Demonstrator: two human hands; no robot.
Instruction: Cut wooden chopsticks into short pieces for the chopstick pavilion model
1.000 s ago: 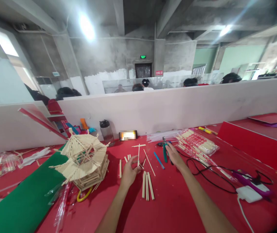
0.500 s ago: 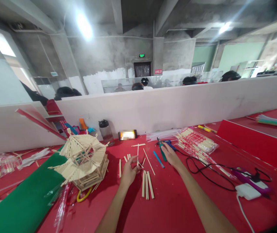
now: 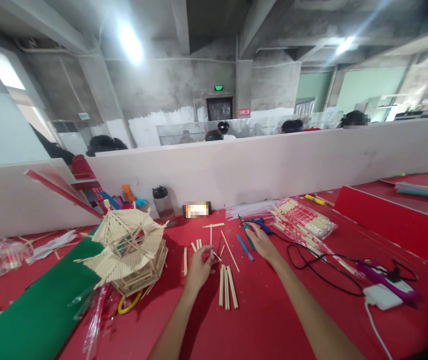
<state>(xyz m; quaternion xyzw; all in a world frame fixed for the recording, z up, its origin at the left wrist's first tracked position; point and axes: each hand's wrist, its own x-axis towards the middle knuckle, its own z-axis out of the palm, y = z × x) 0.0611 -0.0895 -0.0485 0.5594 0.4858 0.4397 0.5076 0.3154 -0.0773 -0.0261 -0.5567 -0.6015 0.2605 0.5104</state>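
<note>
While the left hand (image 3: 199, 265) pinches a thin wooden stick (image 3: 211, 234) above the red table (image 3: 274, 320), thumb nearly meeting fingers | right hand (image 3: 262, 242) curled round green-handled pliers (image 3: 250, 241) | blue strip (image 3: 245, 247) between hands | stick bundle (image 3: 228, 287) nearer the wearer | blue glue gun (image 3: 263, 224) just beyond pliers | stick-built pagoda (image 3: 133, 250) left

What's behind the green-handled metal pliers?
A blue glue gun, lying on the red tabletop. The bare right hand hides part of the pliers; whatever lies under the palm can't be seen.
</note>
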